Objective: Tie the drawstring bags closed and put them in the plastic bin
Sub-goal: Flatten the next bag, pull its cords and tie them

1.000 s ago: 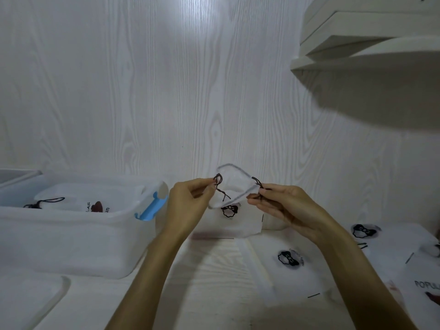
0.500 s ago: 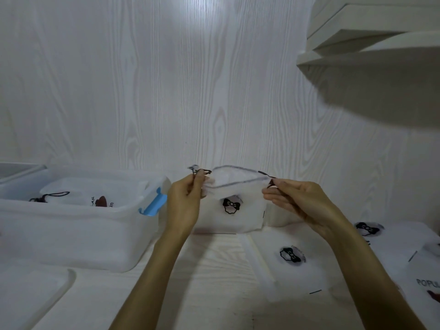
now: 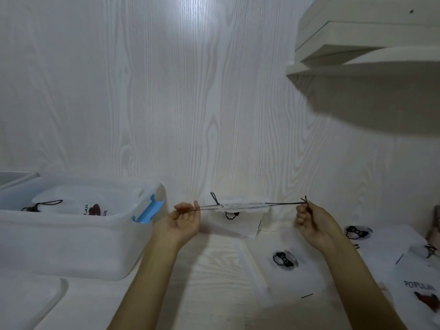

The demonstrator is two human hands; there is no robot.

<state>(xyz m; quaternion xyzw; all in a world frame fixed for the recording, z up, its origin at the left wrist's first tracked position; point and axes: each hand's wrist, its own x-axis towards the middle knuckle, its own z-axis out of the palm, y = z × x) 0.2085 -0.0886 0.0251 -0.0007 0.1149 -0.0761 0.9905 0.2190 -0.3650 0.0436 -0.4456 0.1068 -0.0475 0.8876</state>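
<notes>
Both hands have drawn well apart since half a second ago, when they held the bag's mouth open between them; the cords are now pulled out taut to either side and the mouth is gathered shut. Nearest, loose flat bags point(image 3: 284, 259) lie on the white table point(image 3: 214, 282), to the right. Above them the left hand point(image 3: 182, 221) pinches the left cord point(image 3: 207, 207) between thumb and fingertips, and the right hand point(image 3: 314, 222), fingers curled, grips the knotted end of the right cord point(image 3: 283, 204). Between the hands the drawstring bag point(image 3: 238, 220) hangs in the air, clear of the table. Farther left, the plastic bin point(image 3: 71, 244) with a blue latch point(image 3: 148, 210) holds a tied bag point(image 3: 71, 206).
</notes>
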